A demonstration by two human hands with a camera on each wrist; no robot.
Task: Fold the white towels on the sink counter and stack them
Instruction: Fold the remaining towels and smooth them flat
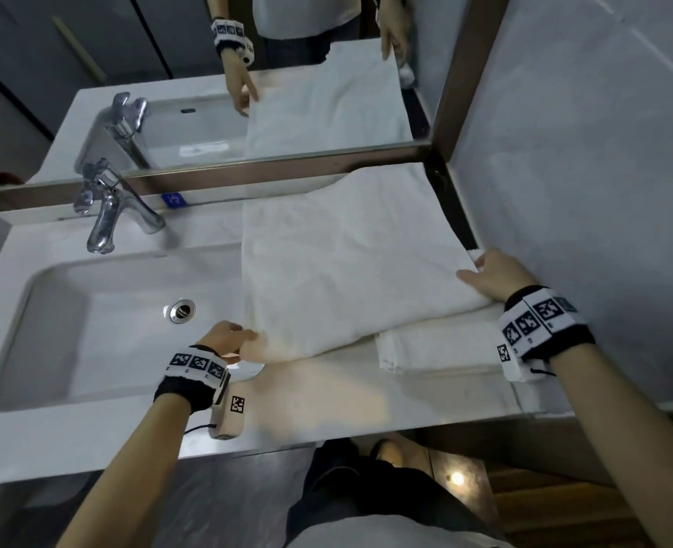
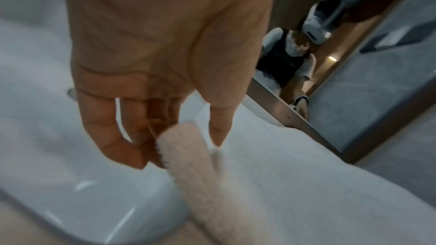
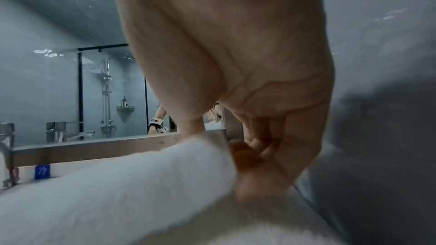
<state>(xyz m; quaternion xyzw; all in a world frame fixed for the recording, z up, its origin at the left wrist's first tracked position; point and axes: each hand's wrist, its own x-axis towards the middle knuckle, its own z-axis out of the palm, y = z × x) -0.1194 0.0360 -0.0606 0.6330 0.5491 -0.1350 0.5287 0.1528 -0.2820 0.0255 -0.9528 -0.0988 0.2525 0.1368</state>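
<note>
A large white towel (image 1: 346,270) lies spread on the counter right of the basin, reaching back to the mirror frame. My left hand (image 1: 248,336) pinches its near left corner at the basin's rim; in the left wrist view the left hand (image 2: 186,146) has that corner of the towel (image 2: 306,183) between thumb and curled fingers. My right hand (image 1: 473,270) grips the towel's right edge by the wall. In the right wrist view the right hand (image 3: 221,146) has its thumb on top of the towel (image 3: 118,193) and fingers curled beneath. A folded white towel (image 1: 441,346) lies partly under the spread one.
The white sink basin (image 1: 89,330) with its drain (image 1: 182,310) is on the left, a chrome tap (image 1: 109,215) behind it. A mirror (image 1: 248,92) runs along the back. A grey wall (image 1: 584,152) closes the right side. Bare counter (image 1: 327,397) lies along the front edge.
</note>
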